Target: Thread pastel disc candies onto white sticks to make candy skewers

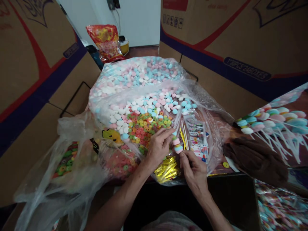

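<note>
A small stack of pink, blue and white marshmallows with gummy rings between them stands between my hands. My right hand pinches at its lower end; any stick there is hidden by the fingers. My left hand has its fingers closed together at the top of the stack, against a bluish piece. Under the left hand lies a heap of colourful gummy rings. Loose pink, white and blue marshmallows spread behind them. Gold twist ties lie below the hands, and white sticks rest just beyond the right hand.
Large cardboard boxes flank the table on both sides. Finished marshmallow sticks lie at the right, near a brown cloth. Printed plastic sleeves lie beyond my right hand. A clear bag of gummy rings sits left; a red snack bag stands behind.
</note>
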A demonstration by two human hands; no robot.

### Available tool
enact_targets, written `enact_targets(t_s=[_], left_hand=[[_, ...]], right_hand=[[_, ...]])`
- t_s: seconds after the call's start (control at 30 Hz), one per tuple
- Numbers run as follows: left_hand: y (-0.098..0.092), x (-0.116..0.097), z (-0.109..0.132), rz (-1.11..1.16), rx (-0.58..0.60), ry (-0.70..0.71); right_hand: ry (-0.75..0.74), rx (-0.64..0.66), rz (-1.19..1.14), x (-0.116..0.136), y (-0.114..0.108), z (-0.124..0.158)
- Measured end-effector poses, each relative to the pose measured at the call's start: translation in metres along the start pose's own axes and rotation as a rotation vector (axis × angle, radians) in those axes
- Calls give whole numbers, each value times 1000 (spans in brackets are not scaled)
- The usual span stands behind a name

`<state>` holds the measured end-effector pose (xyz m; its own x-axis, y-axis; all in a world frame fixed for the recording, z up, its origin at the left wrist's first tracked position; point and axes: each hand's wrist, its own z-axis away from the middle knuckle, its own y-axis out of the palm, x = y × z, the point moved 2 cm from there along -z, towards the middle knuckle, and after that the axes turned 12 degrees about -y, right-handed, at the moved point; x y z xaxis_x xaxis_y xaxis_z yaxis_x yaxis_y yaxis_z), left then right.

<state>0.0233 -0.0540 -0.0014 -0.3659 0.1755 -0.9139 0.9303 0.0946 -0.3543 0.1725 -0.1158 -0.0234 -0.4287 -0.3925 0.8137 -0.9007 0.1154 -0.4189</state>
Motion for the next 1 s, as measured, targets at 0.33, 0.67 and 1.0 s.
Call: enact_targets(t_s=[0.33,0.67,1.0], left_hand=[[8,2,9,1,-37,-111],[14,2,11,132,-37,-209],[18,2,16,166,35,-172]], right_hand=[[-19,-31,45,1,0,2],[-53,-41,103,4,1,1],[5,-40,96,-1,2,3]])
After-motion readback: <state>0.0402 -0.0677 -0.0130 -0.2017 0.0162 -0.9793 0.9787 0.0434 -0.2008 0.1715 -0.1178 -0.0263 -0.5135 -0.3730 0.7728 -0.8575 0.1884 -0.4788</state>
